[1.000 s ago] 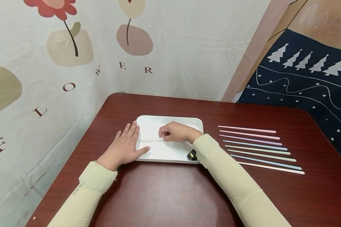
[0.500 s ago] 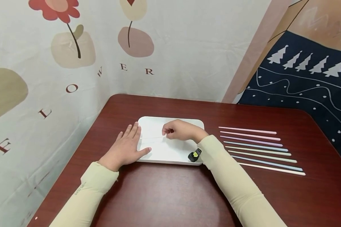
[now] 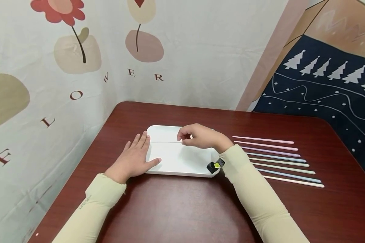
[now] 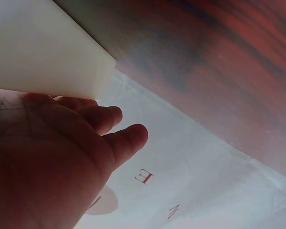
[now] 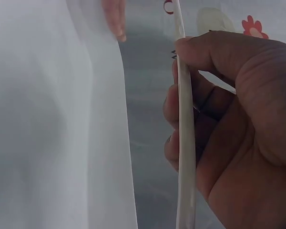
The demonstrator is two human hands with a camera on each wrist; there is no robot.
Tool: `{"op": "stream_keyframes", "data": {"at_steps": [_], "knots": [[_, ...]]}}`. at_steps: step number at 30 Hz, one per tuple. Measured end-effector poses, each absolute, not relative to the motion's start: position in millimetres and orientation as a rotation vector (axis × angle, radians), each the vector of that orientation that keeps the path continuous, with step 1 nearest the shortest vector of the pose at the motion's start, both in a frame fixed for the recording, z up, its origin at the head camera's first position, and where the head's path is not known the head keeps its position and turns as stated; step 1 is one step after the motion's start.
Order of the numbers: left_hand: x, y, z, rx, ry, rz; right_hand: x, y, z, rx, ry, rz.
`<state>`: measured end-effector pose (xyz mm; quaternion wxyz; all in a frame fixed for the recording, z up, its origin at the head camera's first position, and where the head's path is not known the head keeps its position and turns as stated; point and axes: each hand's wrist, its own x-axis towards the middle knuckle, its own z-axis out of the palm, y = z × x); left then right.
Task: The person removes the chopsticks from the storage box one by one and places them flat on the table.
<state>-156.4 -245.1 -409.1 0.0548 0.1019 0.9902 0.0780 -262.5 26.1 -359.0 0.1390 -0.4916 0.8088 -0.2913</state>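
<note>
A white rectangular tray (image 3: 179,162) lies on the table. My left hand (image 3: 133,158) rests along its left edge, fingers straight and thumb over the surface. Between thumb and fingertips, my right hand (image 3: 203,136) pinches a slim white chopstick (image 5: 187,143). Seen from the head, this stick shows only as a thin line over the tray's far half; the right hand hides part of it. In the right wrist view it stands apart from the tray's rim (image 5: 126,143). The left wrist view shows the left palm (image 4: 47,157) against the tray's side (image 4: 52,57).
Several pastel chopsticks (image 3: 280,159) lie side by side on the red-brown table (image 3: 176,209), right of the tray; the right forearm covers some of their ends. A black wrist strap piece (image 3: 214,166) hangs by the right cuff. Printed cloth (image 3: 200,60) hangs behind the table.
My right hand has shifted right and toward the tray's far side, carrying the white chopstick along. The left hand has stayed on the tray's left edge.
</note>
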Motion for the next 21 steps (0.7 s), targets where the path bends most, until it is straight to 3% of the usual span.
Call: {"op": "stream_keyframes", "data": {"at_steps": [21], "knots": [[-160,-248,-407,0.319,2.989,0.272,-252,143,-354,-1.141,2.512,-0.833]]}}
